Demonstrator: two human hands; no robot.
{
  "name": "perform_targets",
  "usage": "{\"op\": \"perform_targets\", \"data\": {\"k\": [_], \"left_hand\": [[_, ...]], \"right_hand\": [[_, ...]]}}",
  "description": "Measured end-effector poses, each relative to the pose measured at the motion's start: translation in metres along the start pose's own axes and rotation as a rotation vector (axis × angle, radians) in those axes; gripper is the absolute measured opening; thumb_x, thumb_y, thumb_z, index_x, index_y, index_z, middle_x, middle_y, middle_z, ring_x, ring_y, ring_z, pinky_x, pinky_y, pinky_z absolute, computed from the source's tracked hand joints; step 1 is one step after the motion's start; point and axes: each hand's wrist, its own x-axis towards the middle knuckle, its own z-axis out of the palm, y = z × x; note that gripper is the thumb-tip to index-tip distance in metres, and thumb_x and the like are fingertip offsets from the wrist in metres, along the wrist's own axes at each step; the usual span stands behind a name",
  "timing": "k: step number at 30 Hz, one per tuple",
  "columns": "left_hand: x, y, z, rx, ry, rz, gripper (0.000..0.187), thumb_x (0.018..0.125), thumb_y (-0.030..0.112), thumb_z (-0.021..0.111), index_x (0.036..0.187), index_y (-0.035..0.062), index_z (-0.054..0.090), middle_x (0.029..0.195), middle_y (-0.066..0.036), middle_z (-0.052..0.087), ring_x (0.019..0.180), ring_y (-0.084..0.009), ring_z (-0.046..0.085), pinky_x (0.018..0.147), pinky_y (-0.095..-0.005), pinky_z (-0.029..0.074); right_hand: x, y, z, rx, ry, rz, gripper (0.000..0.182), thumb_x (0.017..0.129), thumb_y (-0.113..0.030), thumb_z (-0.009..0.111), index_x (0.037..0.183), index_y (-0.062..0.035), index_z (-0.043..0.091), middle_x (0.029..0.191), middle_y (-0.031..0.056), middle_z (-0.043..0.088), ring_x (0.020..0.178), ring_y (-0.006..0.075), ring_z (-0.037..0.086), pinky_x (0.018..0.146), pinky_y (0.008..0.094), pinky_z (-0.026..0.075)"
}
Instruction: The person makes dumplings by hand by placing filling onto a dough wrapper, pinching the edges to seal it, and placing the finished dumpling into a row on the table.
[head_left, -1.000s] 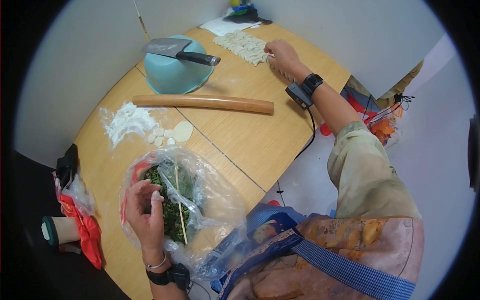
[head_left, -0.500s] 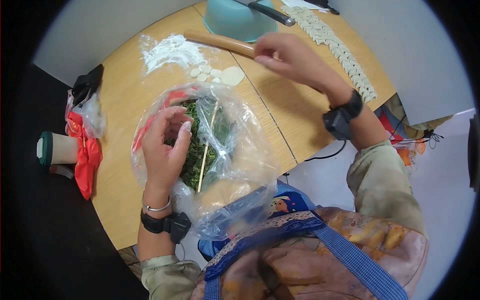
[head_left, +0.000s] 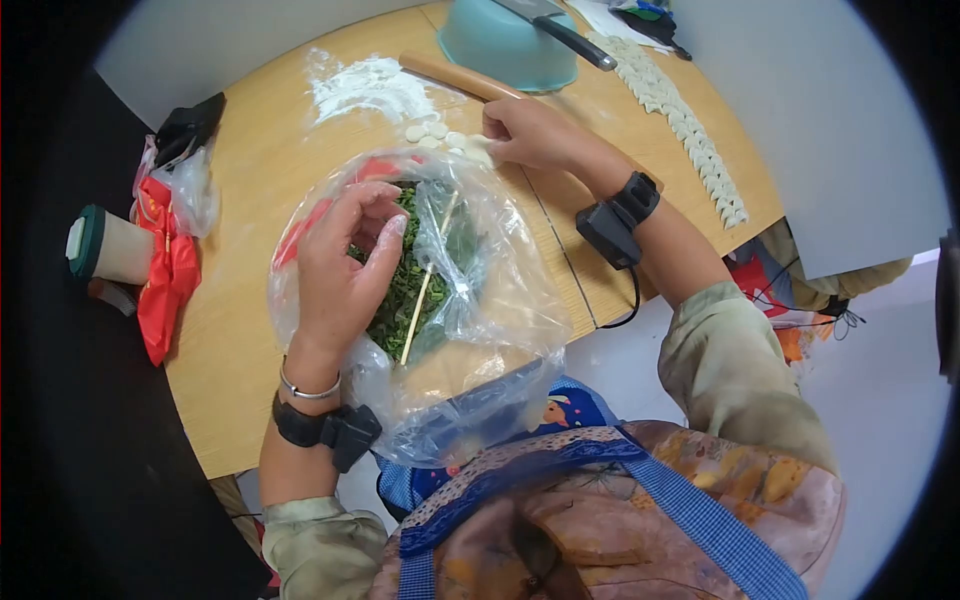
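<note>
My left hand [head_left: 352, 255], flour on its fingertips, curls over the left side of a clear plastic bag [head_left: 510, 290] with its fingers apart. Chopped greens [head_left: 395, 300] and a thin pale stick [head_left: 428, 280] lie in the bag's opening. My right hand [head_left: 535, 135] is at the rolled dough wrapper [head_left: 480, 150], fingers bent together in a pinch at its right edge. Small round dough pieces [head_left: 436, 130] lie just left of the wrapper. Behind my right hand rests a wooden rolling pin [head_left: 450, 76].
White flour [head_left: 375, 90] is spread at the back left. A teal bowl [head_left: 500, 50] with a knife [head_left: 575, 42] on top stands at the back. Folded dumplings [head_left: 670, 110] form a long row on the right. A red bag [head_left: 170, 270] and a cup [head_left: 120, 248] are left.
My right hand has moved from the rolling pin's near end down and left to the dough wrapper. My left hand stays over the bag. The whole view has shifted slightly.
</note>
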Motion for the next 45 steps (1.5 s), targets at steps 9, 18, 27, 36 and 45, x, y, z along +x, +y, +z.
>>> {"op": "perform_targets", "data": {"k": [9,18,27,36,45], "left_hand": [[-0.001,0.002,-0.006,0.069,-0.095,-0.04,0.025,0.089,-0.001,0.056,0.113,-0.0018,0.055,0.098,-0.007,0.062,0.089,-0.0132,0.062,0.073,-0.0245,0.052],[0.0,0.002,-0.007,0.097,-0.102,-0.026,0.025,0.088,-0.002,0.056,0.113,-0.0012,0.055,0.097,-0.007,0.062,0.088,-0.0128,0.063,0.072,-0.0241,0.052],[0.0,0.002,-0.001,0.061,-0.004,0.015,0.023,0.082,0.001,0.063,0.105,0.0017,0.06,0.083,-0.005,0.064,0.07,-0.0099,0.059,0.062,-0.0225,0.048],[0.0,0.002,-0.001,0.048,-0.001,-0.003,0.02,0.083,0.001,0.063,0.103,0.0014,0.061,0.082,-0.004,0.064,0.069,-0.0091,0.058,0.061,-0.0223,0.047],[0.0,0.004,-0.006,0.119,-0.113,-0.071,0.023,0.088,0.0,0.057,0.111,-0.0003,0.057,0.096,-0.007,0.063,0.086,-0.0119,0.063,0.072,-0.0238,0.051]], "right_hand": [[-0.007,0.002,0.008,0.085,0.16,-0.048,0.019,0.071,-0.004,0.065,0.08,-0.0025,0.048,0.074,0.0084,0.054,0.069,0.0207,0.05,0.062,0.0337,0.041],[-0.011,0.004,0.014,-0.088,0.305,-0.203,0.014,0.077,-0.007,0.066,0.084,-0.0025,0.055,0.078,0.0112,0.056,0.071,0.0264,0.054,0.063,0.0361,0.044],[-0.009,0.012,0.021,-0.294,0.486,-0.339,0.006,0.075,-0.008,0.063,0.074,-0.0044,0.059,0.078,0.0093,0.056,0.08,0.0291,0.057,0.067,0.0405,0.047],[-0.023,0.008,0.016,-0.184,0.424,-0.489,0.008,0.075,-0.007,0.066,0.075,-0.004,0.059,0.078,0.0094,0.057,0.081,0.0284,0.056,0.067,0.04,0.047],[-0.035,0.018,0.01,0.405,0.28,-0.093,0.015,0.082,-0.016,0.059,0.09,-0.0035,0.058,0.088,0.0063,0.063,0.068,0.0176,0.057,0.064,0.0301,0.046]]}}
